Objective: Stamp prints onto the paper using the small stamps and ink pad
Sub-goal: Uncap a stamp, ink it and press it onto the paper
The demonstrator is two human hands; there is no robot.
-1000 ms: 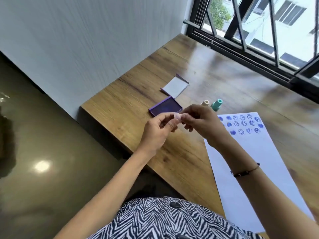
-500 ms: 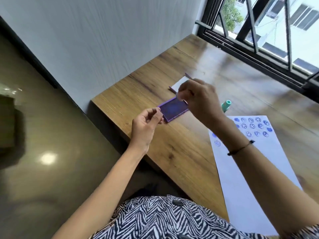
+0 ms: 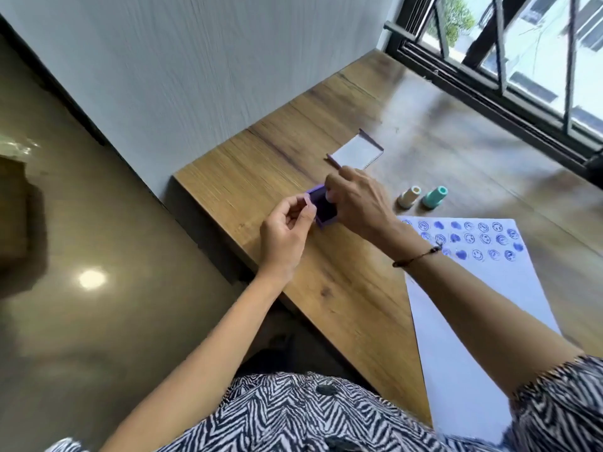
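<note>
The left hand [image 3: 284,232] is held just left of the purple ink pad [image 3: 322,207], its grip pinched together on a small pale piece [image 3: 307,200] whose nature cannot be made out; its fingertips lie close to the pad's near-left corner, and contact with the pad cannot be judged. The pad is laid flat on the wooden surface [image 3: 342,298], near that surface's left edge. The right hand [image 3: 357,200] is lowered over the pad's right side, and its grip is closed on a small pale stamp [image 3: 329,194], most of which is hidden by the fingers; whether the stamp's face meets the ink cannot be told. Beyond this hand, the pad's lid [image 3: 355,153] is seen lying open side up. To the right of the right hand, a cream stamp [image 3: 409,197] and a teal stamp [image 3: 435,197] are stood upright, side by side and apart. Nearer than these, under the right wrist and forearm, the white paper [image 3: 473,321] is spread, its far end covered with rows of blue prints [image 3: 470,238], smiley faces and solid blots.
</note>
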